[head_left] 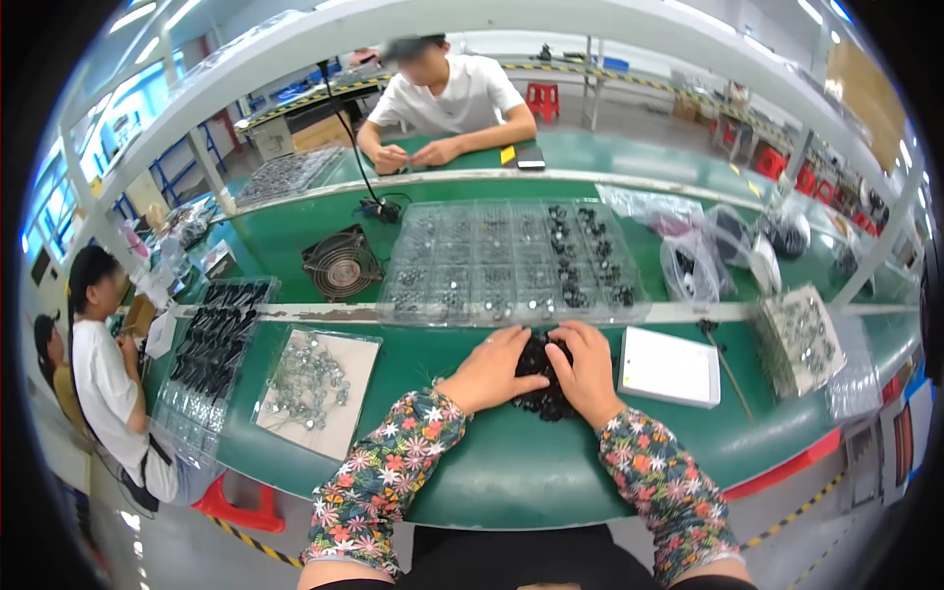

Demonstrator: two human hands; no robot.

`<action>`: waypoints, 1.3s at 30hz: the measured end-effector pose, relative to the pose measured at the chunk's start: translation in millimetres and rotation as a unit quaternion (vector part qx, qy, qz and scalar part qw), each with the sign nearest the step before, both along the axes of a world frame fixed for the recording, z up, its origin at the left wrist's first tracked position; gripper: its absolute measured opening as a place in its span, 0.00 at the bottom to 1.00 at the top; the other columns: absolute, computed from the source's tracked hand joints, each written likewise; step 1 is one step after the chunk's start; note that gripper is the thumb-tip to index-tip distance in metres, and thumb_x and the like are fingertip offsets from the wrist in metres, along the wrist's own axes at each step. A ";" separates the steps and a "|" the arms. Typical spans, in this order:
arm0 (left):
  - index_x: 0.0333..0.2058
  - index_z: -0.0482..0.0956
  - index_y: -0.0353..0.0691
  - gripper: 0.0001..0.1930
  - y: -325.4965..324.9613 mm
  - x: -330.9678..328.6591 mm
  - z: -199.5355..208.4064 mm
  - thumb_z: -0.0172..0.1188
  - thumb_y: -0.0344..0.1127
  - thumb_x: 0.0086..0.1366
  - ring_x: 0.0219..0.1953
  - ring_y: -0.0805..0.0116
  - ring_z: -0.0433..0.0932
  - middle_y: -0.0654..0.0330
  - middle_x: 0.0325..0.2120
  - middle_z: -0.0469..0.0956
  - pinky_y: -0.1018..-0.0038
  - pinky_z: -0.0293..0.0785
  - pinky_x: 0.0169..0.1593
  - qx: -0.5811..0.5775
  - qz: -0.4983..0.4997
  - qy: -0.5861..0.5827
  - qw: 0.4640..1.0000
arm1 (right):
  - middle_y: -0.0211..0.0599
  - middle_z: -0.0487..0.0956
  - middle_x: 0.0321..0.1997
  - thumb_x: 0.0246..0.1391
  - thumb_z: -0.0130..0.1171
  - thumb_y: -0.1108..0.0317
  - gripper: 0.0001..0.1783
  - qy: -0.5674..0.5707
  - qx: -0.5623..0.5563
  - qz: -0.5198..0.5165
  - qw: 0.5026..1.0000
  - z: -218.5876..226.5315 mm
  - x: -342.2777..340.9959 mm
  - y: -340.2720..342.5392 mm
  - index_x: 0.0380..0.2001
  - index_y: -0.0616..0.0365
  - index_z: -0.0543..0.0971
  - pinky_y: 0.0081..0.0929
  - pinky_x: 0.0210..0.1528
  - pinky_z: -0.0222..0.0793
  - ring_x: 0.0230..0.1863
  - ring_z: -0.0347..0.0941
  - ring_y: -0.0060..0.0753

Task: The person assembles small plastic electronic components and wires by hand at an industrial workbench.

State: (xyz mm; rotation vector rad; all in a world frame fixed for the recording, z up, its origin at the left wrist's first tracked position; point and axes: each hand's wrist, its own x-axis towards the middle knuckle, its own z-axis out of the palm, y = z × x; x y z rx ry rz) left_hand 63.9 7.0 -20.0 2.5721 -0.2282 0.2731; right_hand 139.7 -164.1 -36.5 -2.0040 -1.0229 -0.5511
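Note:
A heap of small black parts (547, 401) lies on the green tabletop in front of me, too small to name exactly. My left hand (492, 370) cups its left side, fingers stretched forward and thumb over the parts. From the right, my right hand (586, 376) curves around the same heap, its fingers apart and resting on the edge. Neither hand visibly grips a single piece. Just beyond my fingertips is a clear compartment tray (472, 317), with black parts in its right-hand columns and shiny pieces in other cells.
A white box (669, 368) and a thin stick (728, 369) lie right of my hands. On the left are a board with clear, wiry pieces (313, 382), a tray of black parts (208, 344) and a fan (341, 264). A person (452, 98) sits opposite; another (113, 383) sits left.

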 end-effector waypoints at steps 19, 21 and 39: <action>0.57 0.62 0.30 0.37 -19.3 -18.3 19.8 0.64 0.49 0.56 0.59 0.46 0.63 0.42 0.56 0.64 0.61 0.61 0.61 -0.027 -0.046 0.060 0.997 | 0.44 0.77 0.37 0.56 0.55 0.64 0.11 0.129 0.065 0.076 0.986 -6.6 12.2 0.7 0.34 0.62 0.77 0.36 0.45 0.68 0.41 0.73 0.49; 0.55 0.65 0.31 0.33 -15.5 -22.7 25.6 0.64 0.47 0.56 0.58 0.47 0.65 0.43 0.54 0.67 0.62 0.62 0.61 -0.049 -0.047 0.063 0.996 | 0.46 0.77 0.36 0.55 0.56 0.66 0.10 0.124 0.072 0.073 0.987 -7.5 11.8 1.6 0.33 0.63 0.77 0.36 0.44 0.69 0.40 0.73 0.49; 0.32 0.79 0.35 0.07 57.2 -73.2 21.8 0.59 0.23 0.52 0.40 0.52 0.75 0.53 0.33 0.78 0.62 0.71 0.45 -0.019 0.125 -0.081 0.989 | 0.33 0.73 0.36 0.38 0.66 0.67 0.12 -0.091 -0.103 0.234 0.962 14.6 -81.1 38.3 0.30 0.57 0.78 0.48 0.62 0.56 0.48 0.68 0.37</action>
